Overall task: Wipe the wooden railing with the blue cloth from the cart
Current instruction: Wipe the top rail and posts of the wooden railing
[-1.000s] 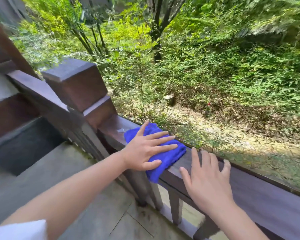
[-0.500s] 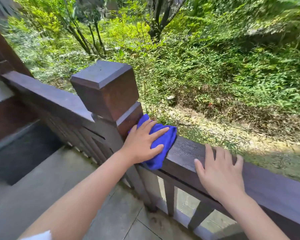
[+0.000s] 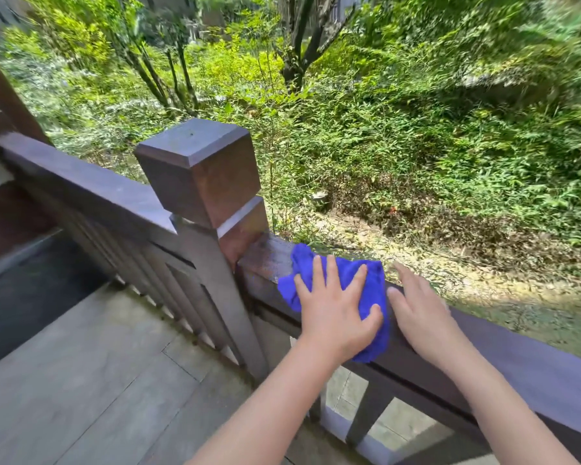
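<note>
Left hand: your left hand (image 3: 332,313) lies flat with fingers spread, palm pressing down on the blue cloth (image 3: 346,280); it is not clenched around it.
Right hand: your right hand (image 3: 416,313) rests released and flat on the bare top of the wooden railing (image 3: 534,367), just beside the cloth's right edge, holding nothing.
Blue cloth: bunched on the rail top, draped a little over the near face, near the corner post (image 3: 202,176) but apart from it.
Wooden railing: dark brown, running from the post toward the lower right under both your hands; a second stretch runs off to the upper left.
Rail between post and cloth: a short patch there looks mottled; whether wet or worn you cannot tell.
Floor: grey stone tiles (image 3: 91,380) on your side of the balusters.
Beyond the rail: green shrubs (image 3: 416,129) and bare leaf-strewn ground.
</note>
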The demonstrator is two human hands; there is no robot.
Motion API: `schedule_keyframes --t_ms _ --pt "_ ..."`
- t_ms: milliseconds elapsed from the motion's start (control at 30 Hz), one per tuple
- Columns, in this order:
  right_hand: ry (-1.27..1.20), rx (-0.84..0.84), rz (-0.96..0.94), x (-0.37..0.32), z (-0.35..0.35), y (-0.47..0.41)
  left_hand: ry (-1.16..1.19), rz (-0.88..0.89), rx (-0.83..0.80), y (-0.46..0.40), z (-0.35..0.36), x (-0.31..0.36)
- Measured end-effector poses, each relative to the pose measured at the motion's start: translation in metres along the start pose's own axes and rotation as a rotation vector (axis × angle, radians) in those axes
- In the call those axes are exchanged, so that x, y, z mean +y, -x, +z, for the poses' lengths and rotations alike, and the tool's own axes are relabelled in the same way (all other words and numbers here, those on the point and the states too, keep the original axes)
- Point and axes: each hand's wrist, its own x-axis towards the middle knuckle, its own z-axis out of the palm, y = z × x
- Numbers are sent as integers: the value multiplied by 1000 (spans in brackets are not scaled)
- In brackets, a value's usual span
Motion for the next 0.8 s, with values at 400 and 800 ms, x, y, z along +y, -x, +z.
schedule_keyframes --t_ms 400,800 --pt "394 -155 -393 -14 -7 -5 40 257 -182 -2 -48 -55" --pt "474 -83 -346 -17 12 17 -181 322 -93 14 -43 -54"
